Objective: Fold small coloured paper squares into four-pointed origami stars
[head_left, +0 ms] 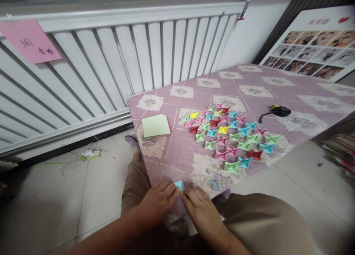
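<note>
A small piece of folded blue paper (179, 184) lies at the near edge of the table, between my two hands. My left hand (160, 198) is closed, its fingertips pressing the paper's left side. From the right, my right hand (200, 206) meets it with fingers bent together at the paper's lower corner. My fingers hide the lower part of the fold. Beyond them, several folded paper pieces (223, 130) with pointed corners stand in rows, in pink, green, blue, red and yellow. A stack of square paper sheets (156, 126), pale green on top with red beneath, sits to the left.
A purple patterned cloth (172, 151) covers the table. A black object with a yellow part (280, 111) lies at the right. Behind the table runs a white radiator (155, 51) with a pink note (30, 40). A power strip (91, 154) with cables is on the floor.
</note>
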### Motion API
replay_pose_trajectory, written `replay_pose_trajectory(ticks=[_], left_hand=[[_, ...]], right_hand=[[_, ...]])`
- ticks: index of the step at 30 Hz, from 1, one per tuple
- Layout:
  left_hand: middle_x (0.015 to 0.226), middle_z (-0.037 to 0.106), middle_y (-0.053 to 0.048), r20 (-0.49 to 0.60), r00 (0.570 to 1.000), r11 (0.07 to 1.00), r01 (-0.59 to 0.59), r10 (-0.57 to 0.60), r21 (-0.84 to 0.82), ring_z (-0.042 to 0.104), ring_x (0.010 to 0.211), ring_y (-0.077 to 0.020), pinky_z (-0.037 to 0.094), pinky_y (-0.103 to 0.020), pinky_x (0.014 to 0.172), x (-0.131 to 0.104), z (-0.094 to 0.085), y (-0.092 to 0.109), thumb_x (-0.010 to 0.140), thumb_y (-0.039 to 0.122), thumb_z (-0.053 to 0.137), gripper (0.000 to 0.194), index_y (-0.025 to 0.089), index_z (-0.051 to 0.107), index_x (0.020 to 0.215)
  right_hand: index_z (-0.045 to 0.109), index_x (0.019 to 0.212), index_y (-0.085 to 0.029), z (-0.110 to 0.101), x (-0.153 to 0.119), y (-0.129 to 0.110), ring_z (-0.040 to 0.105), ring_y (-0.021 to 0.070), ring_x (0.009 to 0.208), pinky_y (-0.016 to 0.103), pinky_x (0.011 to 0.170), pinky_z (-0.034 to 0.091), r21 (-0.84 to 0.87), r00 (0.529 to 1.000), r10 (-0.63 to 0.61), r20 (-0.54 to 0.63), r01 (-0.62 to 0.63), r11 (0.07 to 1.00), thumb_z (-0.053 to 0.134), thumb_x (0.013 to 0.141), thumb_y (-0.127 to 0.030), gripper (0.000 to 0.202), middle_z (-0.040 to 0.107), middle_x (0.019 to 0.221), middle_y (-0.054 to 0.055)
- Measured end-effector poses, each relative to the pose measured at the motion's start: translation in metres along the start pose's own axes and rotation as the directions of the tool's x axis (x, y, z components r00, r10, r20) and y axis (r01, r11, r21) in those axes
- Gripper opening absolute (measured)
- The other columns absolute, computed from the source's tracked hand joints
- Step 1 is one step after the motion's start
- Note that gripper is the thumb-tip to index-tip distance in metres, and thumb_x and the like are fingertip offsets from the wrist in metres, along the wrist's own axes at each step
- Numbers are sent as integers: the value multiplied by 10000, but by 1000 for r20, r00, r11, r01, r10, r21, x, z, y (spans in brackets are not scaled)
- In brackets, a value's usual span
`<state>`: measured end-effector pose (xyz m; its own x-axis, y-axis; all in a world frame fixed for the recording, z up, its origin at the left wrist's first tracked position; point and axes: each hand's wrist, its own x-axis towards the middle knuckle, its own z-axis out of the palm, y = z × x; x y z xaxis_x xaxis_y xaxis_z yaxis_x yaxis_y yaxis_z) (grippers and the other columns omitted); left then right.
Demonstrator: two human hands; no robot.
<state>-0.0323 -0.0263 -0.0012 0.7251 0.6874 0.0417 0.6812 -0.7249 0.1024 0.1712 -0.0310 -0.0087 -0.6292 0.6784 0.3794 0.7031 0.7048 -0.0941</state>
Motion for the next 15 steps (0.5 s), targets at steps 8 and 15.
replay_pose_trajectory(ticks=[8,15], left_hand=[[1170,548,-110,21,1000,1000,6,-6,3,505,1020,-243,441,-372,859,1,-3,2,943,225,390,402,130,400,1333],[1240,531,-96,14,999,999,41,-41,10,484,1075,-238,401,-375,906,-4,1,5,955,275,377,423,163,381,1363]], right_hand=[[576,1175,-161,10,-11,1,578,218,894,377,824,487,17,997,57,-44,-57,998,410,906,-108,320,651,979,81],[600,1139,-194,10,-12,-1,580,210,896,368,848,455,-12,992,122,-13,-122,992,449,896,-121,296,663,969,65]])
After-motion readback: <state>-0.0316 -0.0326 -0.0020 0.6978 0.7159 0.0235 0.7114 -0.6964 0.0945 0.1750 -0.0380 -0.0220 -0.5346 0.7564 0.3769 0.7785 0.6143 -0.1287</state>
